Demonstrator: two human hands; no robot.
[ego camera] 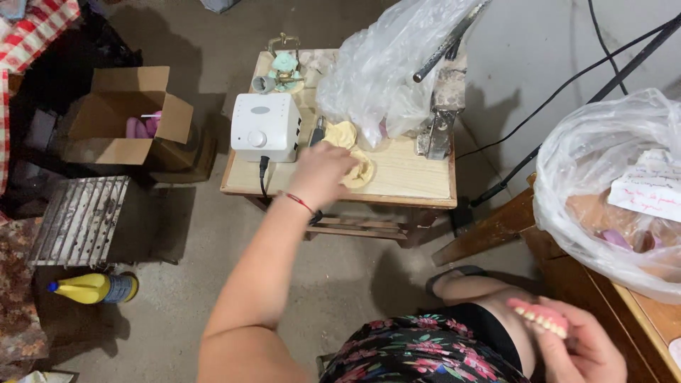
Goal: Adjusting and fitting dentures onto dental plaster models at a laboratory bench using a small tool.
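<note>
My left hand reaches out over the small wooden table and closes on a yellowish plaster dental cast lying on it. A second yellowish cast lies just behind. My right hand is low at the bottom right, near my lap, holding a pink denture with white teeth. A red thread bracelet is on my left wrist.
On the table stand a white box-shaped machine with a knob, a pale green mould in a clamp, a clear plastic bag and a metal press. An open cardboard box, a yellow bottle and a bagged wooden bench surround me.
</note>
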